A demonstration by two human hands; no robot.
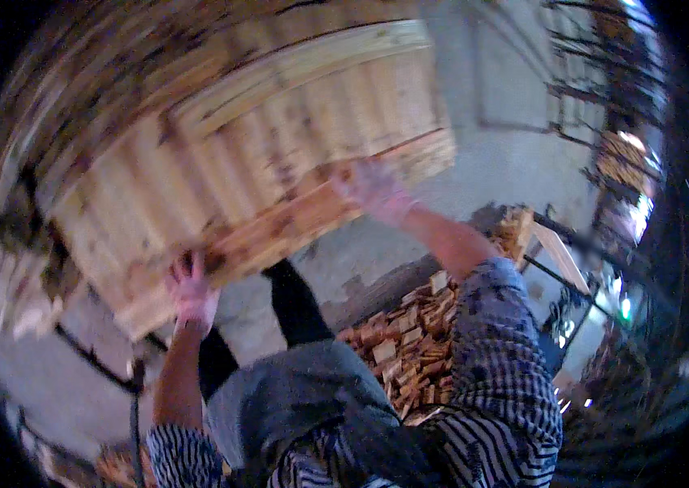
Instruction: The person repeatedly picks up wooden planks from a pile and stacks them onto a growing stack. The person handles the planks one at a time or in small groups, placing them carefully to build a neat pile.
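A wide row of pale wooden planks [230,154] lies in front of me, its slats side by side. Along its near edge runs a reddish-brown wooden board [295,218]. My left hand [194,294], in a pinkish-white glove, rests at the board's left end with its fingers spread over the wood. Farther right, my right hand [373,191], gloved the same way, has its fingers bent over the board's top edge. Motion smears the right fingers, and the undersides of both hands are hidden.
A heap of small wood offcuts [409,346] lies on the floor to the right of my legs. Beyond it stands a dark metal frame [556,232] with a pale board [560,256] leaning there. Grey concrete floor [515,167] shows at the right. Dark metal bars [92,358] stand at the left.
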